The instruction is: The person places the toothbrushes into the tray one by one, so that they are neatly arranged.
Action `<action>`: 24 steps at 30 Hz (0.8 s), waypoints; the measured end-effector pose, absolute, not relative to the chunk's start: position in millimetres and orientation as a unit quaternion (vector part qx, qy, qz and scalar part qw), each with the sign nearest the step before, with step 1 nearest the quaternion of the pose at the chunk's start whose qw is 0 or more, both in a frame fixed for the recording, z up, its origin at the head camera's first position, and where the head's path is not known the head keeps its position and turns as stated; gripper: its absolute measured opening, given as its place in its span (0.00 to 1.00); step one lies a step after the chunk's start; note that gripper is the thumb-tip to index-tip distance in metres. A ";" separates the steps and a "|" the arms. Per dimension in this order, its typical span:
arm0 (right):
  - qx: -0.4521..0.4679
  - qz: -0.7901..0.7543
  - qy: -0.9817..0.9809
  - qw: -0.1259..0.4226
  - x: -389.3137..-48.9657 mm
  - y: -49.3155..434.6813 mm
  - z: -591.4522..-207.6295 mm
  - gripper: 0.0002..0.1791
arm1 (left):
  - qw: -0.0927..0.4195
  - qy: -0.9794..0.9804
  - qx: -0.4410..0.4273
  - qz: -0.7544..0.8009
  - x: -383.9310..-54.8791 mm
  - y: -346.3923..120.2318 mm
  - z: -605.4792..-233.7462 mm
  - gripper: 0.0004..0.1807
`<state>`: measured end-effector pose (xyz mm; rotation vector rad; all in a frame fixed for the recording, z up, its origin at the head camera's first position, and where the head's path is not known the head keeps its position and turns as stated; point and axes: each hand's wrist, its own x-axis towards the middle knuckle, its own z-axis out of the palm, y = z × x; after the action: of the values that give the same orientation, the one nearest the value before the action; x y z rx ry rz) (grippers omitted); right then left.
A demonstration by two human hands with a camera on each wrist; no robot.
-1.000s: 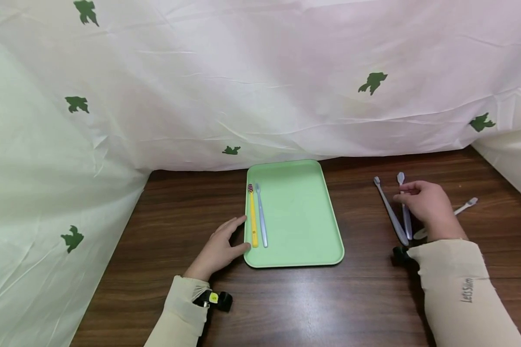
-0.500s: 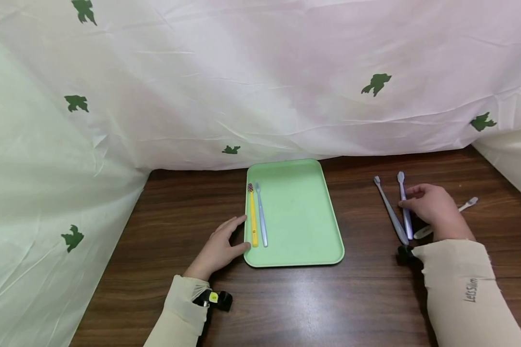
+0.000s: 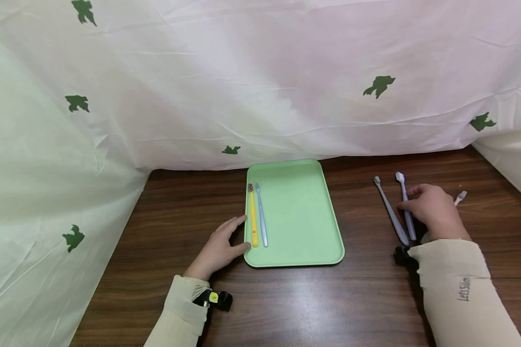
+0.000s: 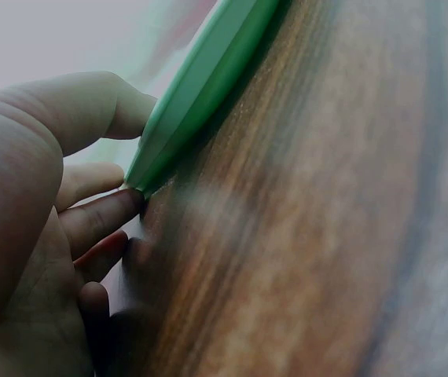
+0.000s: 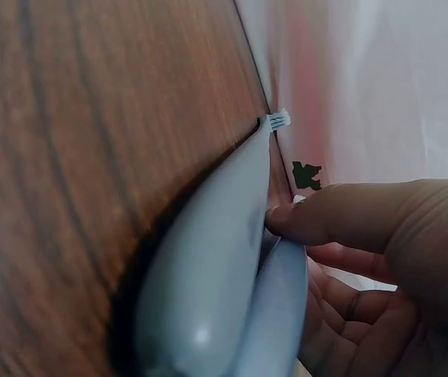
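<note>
Toothbrushes (image 3: 253,217) are lying two in the tray (image 3: 299,217), three outside; the right hand (image 3: 436,209) is pinching one, the spread left hand (image 3: 216,249) touching the tray.

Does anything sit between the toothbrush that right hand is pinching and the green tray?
Yes: a gray toothbrush lies on the table between the purple toothbrush in the right hand and the tray. Nothing else visible blocks that path.
</note>
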<state>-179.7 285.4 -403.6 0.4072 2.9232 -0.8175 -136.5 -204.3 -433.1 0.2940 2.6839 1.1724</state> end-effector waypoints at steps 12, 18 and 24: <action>0.118 -0.315 0.941 0.030 -179.3 284.7 -401.6 0.27 | 0.101 0.908 0.099 0.395 -136.7 -205.0 -434.0 0.40; 0.110 -0.346 0.931 0.028 -179.7 278.4 -396.9 0.25 | 0.104 0.908 0.095 0.396 -136.6 -204.8 -433.0 0.40; 0.096 -0.353 0.930 0.018 -180.7 271.5 -394.2 0.25 | 0.104 0.908 0.095 0.396 -137.1 -205.4 -433.8 0.40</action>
<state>-180.7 271.5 -394.2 0.2971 2.8898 -1.0970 -137.1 -205.4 -433.8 0.2815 2.6768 1.1669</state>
